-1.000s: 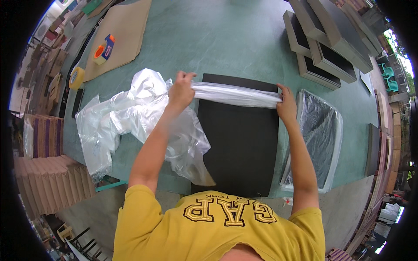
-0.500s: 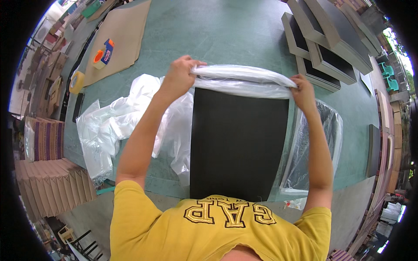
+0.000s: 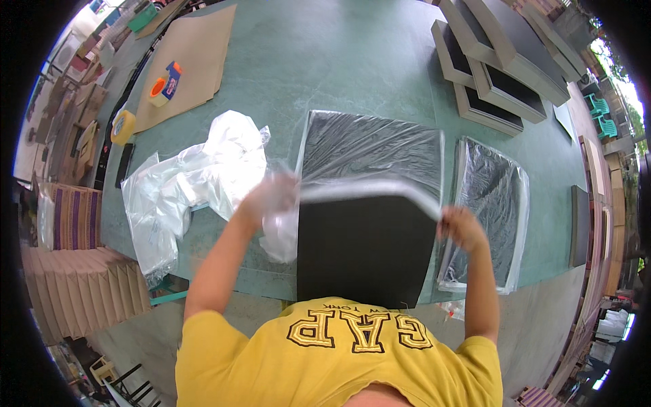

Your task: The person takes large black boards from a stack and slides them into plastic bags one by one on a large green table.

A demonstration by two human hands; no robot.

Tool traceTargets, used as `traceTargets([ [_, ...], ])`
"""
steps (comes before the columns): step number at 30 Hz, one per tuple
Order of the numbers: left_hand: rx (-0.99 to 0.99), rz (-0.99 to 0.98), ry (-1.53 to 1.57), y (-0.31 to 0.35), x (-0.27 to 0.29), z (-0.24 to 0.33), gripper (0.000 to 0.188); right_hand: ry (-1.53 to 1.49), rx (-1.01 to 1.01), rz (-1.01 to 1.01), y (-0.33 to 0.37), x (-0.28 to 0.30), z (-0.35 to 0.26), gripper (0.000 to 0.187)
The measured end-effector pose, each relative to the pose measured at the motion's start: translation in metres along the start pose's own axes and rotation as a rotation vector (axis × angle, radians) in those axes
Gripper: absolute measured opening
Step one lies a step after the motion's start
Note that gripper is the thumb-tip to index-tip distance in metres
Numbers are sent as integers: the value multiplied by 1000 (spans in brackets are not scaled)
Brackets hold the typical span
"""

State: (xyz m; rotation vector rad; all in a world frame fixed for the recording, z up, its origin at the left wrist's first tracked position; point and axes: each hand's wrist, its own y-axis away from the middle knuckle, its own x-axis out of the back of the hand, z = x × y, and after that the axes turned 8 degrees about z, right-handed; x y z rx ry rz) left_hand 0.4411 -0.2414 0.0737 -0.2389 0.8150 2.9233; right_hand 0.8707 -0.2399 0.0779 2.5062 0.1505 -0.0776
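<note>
A flat black board (image 3: 363, 247) lies in front of me, its near end against my shirt. A clear plastic bag (image 3: 369, 146) covers its far half, and the bag's bunched mouth crosses the board in a whitish band. My left hand (image 3: 274, 195), blurred by motion, grips the band's left end. At the other end, my right hand (image 3: 463, 227) is closed on the bag's edge. Beside the right hand lies another dark board in clear plastic (image 3: 491, 203). A crumpled heap of clear plastic bags (image 3: 196, 173) sits left of the board, near my left hand.
Grey-edged black panels (image 3: 505, 88) are stacked at the table's far right. A brown cardboard sheet (image 3: 186, 64) carries a tape dispenser (image 3: 165, 85) at far left, with a yellow tape roll (image 3: 123, 127) nearby. Folded cartons (image 3: 88, 288) stand beyond the left edge of the green table (image 3: 332, 57).
Both hands have come toward me, drawing the bag's mouth down from the far end of the board to about its middle. Plastic now covers the far half.
</note>
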Motion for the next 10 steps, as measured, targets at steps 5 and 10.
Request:
traceTargets([
  [5, 413, 156, 43, 76, -2, -65, 22, 709, -230, 37, 80, 4, 62, 38],
  [10, -728, 571, -1003, 80, -25, -55, 21, 1118, 792, 368, 91, -88, 26, 70],
])
